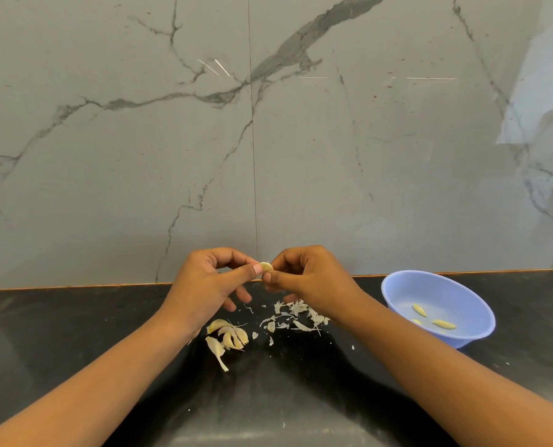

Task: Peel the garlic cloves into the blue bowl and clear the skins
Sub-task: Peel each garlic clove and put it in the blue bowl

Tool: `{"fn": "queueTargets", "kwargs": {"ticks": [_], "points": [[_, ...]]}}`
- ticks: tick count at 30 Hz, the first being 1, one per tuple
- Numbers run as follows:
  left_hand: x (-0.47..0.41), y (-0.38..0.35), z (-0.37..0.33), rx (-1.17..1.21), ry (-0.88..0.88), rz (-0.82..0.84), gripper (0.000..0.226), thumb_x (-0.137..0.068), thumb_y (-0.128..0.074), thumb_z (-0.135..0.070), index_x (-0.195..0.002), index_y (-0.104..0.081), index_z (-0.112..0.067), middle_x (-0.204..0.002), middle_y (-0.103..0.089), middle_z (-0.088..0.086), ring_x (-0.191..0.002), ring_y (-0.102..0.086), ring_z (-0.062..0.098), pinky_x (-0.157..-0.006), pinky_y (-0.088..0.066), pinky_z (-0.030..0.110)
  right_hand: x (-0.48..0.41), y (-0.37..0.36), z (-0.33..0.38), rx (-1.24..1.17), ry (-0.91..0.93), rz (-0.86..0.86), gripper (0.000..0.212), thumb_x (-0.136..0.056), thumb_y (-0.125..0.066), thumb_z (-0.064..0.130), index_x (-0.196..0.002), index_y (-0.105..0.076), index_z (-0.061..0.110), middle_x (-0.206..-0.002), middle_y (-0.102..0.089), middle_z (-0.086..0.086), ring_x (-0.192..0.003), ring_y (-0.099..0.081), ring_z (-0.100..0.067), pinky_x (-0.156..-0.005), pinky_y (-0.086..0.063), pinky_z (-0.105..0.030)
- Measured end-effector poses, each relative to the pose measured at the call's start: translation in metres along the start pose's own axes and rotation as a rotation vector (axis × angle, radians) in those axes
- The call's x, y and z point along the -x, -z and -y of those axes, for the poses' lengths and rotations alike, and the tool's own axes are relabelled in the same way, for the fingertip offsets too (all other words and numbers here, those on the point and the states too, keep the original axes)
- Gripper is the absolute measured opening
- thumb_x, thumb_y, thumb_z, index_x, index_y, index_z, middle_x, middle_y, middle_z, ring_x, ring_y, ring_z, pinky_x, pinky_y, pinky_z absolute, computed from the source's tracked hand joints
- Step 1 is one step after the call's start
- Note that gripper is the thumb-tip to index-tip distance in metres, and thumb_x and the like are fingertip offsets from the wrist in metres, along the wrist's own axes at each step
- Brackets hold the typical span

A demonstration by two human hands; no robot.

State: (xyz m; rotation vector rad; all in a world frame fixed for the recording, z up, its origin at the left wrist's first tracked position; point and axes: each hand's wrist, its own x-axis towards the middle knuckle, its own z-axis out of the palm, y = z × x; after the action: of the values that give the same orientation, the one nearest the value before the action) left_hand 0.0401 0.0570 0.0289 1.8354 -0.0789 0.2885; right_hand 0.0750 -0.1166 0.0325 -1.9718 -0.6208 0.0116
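"Garlic clove [266, 267], where is it?"
"Above the worktop [75, 321], pinched by thumb and fingers of left hand [204, 285] and right hand [312, 285]."
"The rest?"
"Unpeeled cloves [231, 337] and skins [297, 312] lie below the hands; the blue bowl [397, 287] to the right holds peeled cloves [442, 323]."

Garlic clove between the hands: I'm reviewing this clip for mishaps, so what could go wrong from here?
1. The garlic clove is pinched only by fingertips of the left hand and right hand; it could slip and fall among the skins on the counter.
2. The blue bowl sits off to the right, so a tossed clove might miss.
3. Skins lie beside the unpeeled cloves and may get swept together.
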Motion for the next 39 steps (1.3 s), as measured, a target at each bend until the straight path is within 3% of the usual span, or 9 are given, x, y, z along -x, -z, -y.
{"fn": "queueTargets", "kwargs": {"ticks": [6,10,14,18,24,27,32,37,39], "points": [[0.002,-0.002,-0.003,-0.047,-0.016,0.024,0.017,-0.075,-0.073,-0.030,-0.085,-0.074,-0.017,-0.087,-0.072,0.000,-0.056,-0.066,0.019,-0.044,-0.047,0.023,-0.001,0.004,0.002,0.091,0.022,0.014,0.011,-0.086,-0.070,0.024,-0.081,-0.071,0.014,-0.075,-0.072,-0.002,-0.076,-0.070,-0.021,-0.071,-0.059,-0.035],[0.005,-0.001,-0.005,-0.066,-0.061,0.024,0.029,-0.066,-0.073,-0.038,-0.088,-0.073,-0.019,-0.083,-0.074,-0.001,-0.057,-0.068,0.021,-0.044,-0.048,0.023,-0.001,0.006,0.004,0.058,-0.043,0.103,0.010,-0.088,-0.067,0.020,-0.086,-0.071,0.011,-0.079,-0.072,-0.004,-0.073,-0.069,-0.008,-0.068,-0.059,-0.027],[0.006,-0.002,-0.007,-0.117,-0.087,0.041,0.023,-0.070,-0.073,-0.035,-0.088,-0.073,-0.021,-0.077,-0.074,-0.003,-0.055,-0.068,0.018,-0.043,-0.047,0.022,0.000,0.006,0.005,0.113,-0.045,0.144,0.013,-0.090,-0.065,0.022,-0.087,-0.073,0.012,-0.075,-0.071,0.002,-0.073,-0.069,-0.007,-0.069,-0.059,-0.027],[0.005,-0.002,-0.007,-0.129,-0.044,0.007,0.009,-0.077,-0.076,-0.024,-0.083,-0.074,-0.018,-0.074,-0.074,-0.003,-0.056,-0.069,0.018,-0.046,-0.049,0.022,0.001,0.000,0.004,0.362,0.057,0.026,0.019,-0.089,-0.064,0.029,-0.081,-0.074,0.015,-0.069,-0.070,0.001,-0.069,-0.065,-0.018,-0.069,-0.056,-0.037],[0.003,-0.005,-0.006,0.032,0.121,-0.008,0.004,-0.081,-0.073,-0.015,-0.078,-0.074,-0.015,-0.075,-0.074,0.003,-0.053,-0.066,0.015,-0.051,-0.053,0.026,0.006,-0.007,0.008,0.732,0.196,-0.113,0.022,-0.093,-0.054,0.038,-0.090,-0.070,0.023,-0.080,-0.069,0.001,-0.076,-0.060,-0.019,-0.061,-0.045,-0.029],[0.002,-0.005,-0.005,0.117,0.219,-0.019,0.005,-0.082,-0.073,-0.015,-0.080,-0.074,-0.011,-0.075,-0.074,0.003,-0.050,-0.064,0.013,-0.049,-0.052,0.023,0.008,-0.008,0.011,0.829,0.247,-0.136,0.023,-0.096,-0.048,0.036,-0.092,-0.067,0.022,-0.082,-0.066,0.001,-0.075,-0.055,-0.021,-0.053,-0.032,-0.028],[0.001,-0.003,-0.005,0.265,0.331,0.015,0.016,-0.079,-0.073,-0.014,-0.089,-0.073,-0.001,-0.075,-0.071,0.007,-0.047,-0.060,0.011,-0.042,-0.050,0.019,0.009,-0.010,0.012,0.820,0.266,-0.160,0.022,-0.095,-0.049,0.031,-0.087,-0.065,0.019,-0.079,-0.065,-0.001,-0.074,-0.055,-0.022,-0.055,-0.034,-0.030],[0.001,-0.004,-0.005,0.347,0.379,0.034,0.021,-0.079,-0.073,-0.015,-0.091,-0.071,0.002,-0.073,-0.068,0.007,-0.044,-0.058,0.010,-0.040,-0.049,0.017,0.007,-0.009,0.010,0.739,0.219,-0.183,0.022,-0.095,-0.051,0.034,-0.087,-0.067,0.021,-0.077,-0.066,0.002,-0.067,-0.051,-0.016,-0.049,-0.025,-0.019],[0.001,-0.004,-0.005,0.363,0.385,0.029,0.019,-0.080,-0.072,-0.014,-0.090,-0.071,0.002,-0.073,-0.068,0.007,-0.044,-0.058,0.009,-0.039,-0.049,0.017,0.007,-0.010,0.009,0.689,0.175,-0.187,0.022,-0.094,-0.053,0.034,-0.085,-0.068,0.020,-0.073,-0.064,0.003,-0.066,-0.053,-0.016,-0.051,-0.030,-0.022]]}}
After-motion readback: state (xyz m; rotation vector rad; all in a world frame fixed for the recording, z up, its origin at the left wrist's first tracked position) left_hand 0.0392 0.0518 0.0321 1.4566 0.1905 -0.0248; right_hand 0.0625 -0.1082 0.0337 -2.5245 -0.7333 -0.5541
